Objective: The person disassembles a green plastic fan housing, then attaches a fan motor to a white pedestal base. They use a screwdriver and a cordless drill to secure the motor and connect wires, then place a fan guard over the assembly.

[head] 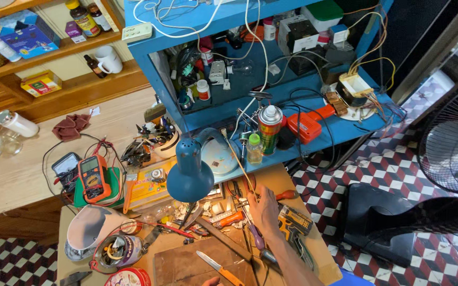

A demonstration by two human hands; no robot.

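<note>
My right hand reaches forward over the cluttered wooden bench, with my forearm coming in from the bottom right. Its fingers are closed on a thin tan rod that slants up towards the blue desk lamp. Under the hand lie a purple-handled screwdriver, an orange-handled screwdriver and a yellow-and-black cordless drill. Only a sliver of my left hand shows at the bottom edge, next to an orange-handled knife lying on a wooden board. Whether it holds anything is hidden.
An orange multimeter lies on a green pad at the left, and a white kettle shell sits in front of it. A blue metal shelf behind the bench holds a spray can, wires and parts. A black fan stands at the right.
</note>
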